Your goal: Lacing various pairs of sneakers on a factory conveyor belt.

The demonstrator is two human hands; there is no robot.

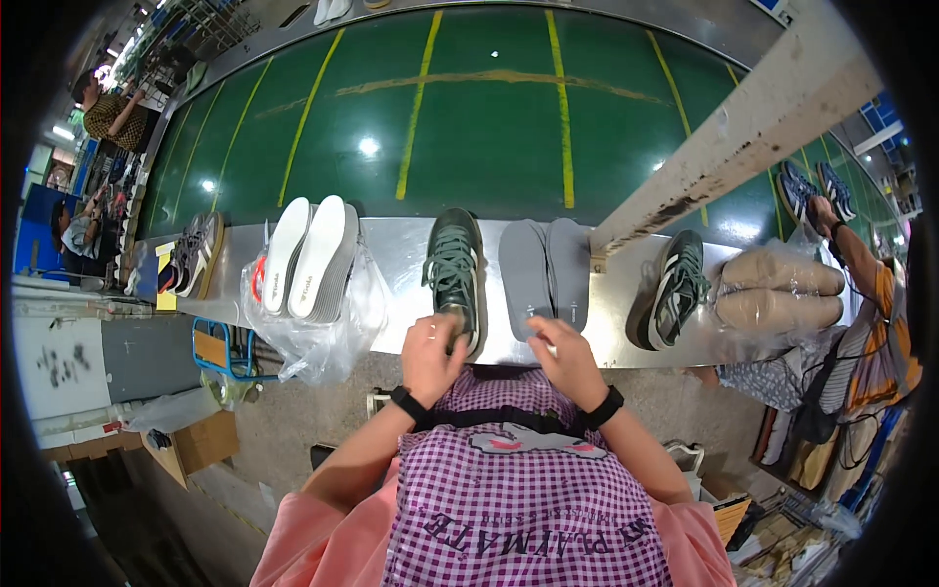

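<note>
Steel bench | left grip holding dark sneaker heel | right grip seemingly pinching grey insoles

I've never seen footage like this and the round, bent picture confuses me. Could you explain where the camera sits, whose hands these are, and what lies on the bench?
The camera sits on a person's head and looks down, so its wide lens bends straight edges. The two bare hands are that person's own. The left hand rests on the heel of a dark green shoe. The right hand touches a pair of grey insoles. All lie on a metal bench beside a green conveyor belt. Also there: white insoles on a plastic bag, and another dark shoe.
</note>
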